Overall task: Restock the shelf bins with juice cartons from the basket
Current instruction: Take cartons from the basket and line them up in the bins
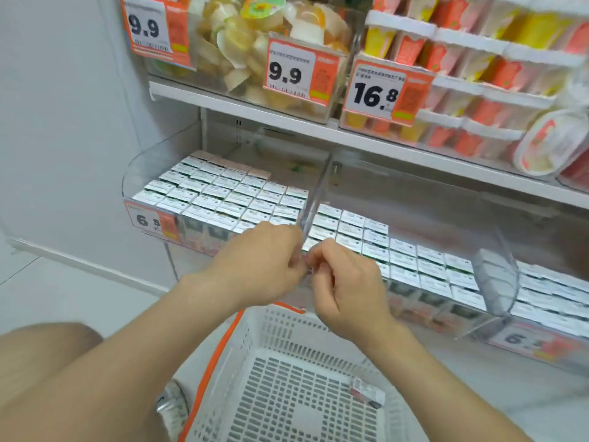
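We are at a white store shelf (350,140). Our left hand (267,253) and right hand (347,282) meet just in front of it. The fingers of both are curled and pinch a small clear thing (308,272); we cannot tell what it is. Right behind our hands stands the clear wall (314,199) between two bins. Juice cartons (223,193) fill both bins in neat rows. Below our hands sits the white basket (287,330). One small carton (366,393) lies on its floor, near the right side.

Juice cartons (223,199) fill the shelf bins (143,167) — the basket (287,333) sits before them, one carton (366,392) inside.
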The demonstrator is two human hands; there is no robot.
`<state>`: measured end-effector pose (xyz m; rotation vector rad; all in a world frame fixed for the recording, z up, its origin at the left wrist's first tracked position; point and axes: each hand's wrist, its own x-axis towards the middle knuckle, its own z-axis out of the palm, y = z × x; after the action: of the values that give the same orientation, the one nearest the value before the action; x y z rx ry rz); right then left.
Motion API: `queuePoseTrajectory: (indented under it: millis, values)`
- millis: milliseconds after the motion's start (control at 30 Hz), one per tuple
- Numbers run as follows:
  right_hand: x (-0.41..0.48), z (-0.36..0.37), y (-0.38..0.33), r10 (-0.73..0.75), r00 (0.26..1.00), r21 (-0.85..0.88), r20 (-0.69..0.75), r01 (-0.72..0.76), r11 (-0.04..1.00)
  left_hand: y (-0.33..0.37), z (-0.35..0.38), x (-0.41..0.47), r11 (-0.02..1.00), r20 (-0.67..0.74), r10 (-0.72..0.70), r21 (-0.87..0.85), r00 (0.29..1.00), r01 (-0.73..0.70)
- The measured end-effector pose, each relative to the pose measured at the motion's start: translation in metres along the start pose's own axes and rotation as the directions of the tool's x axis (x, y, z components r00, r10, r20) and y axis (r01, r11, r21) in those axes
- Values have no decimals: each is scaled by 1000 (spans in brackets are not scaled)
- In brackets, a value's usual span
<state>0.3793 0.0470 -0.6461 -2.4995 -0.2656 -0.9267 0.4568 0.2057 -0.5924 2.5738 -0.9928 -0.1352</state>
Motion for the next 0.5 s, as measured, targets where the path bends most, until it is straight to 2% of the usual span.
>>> queuePoseTrajectory:
  millis: [67, 167, 233, 333, 400, 500]
  values:
    - [-39, -10, 16, 9, 994, -4, 105, -8, 1000, 19, 28, -10, 995, 203, 94, 11, 975, -99]
    - [-98, -15, 51, 141, 937, -37, 318, -136, 990, 41, 75, -17, 960, 502, 134, 147, 854, -237]
    - [-131, -15, 77, 279, 826, -150, 489, -236, 960, 48, 104, -16, 927, 630, 136, 190, 764, -322]
    - [-168, -9, 113, 481, 585, -345, 653, -335, 877, 53, 136, -13, 890, 751, 106, 220, 652, -399]
    - [-191, 0, 135, 571, 468, -426, 674, -386, 818, 56, 154, -11, 855, 769, 97, 261, 632, -449]
    - [-227, 20, 163, 640, 335, -453, 692, -488, 746, 60, 173, -5, 800, 794, 91, 301, 601, -519]
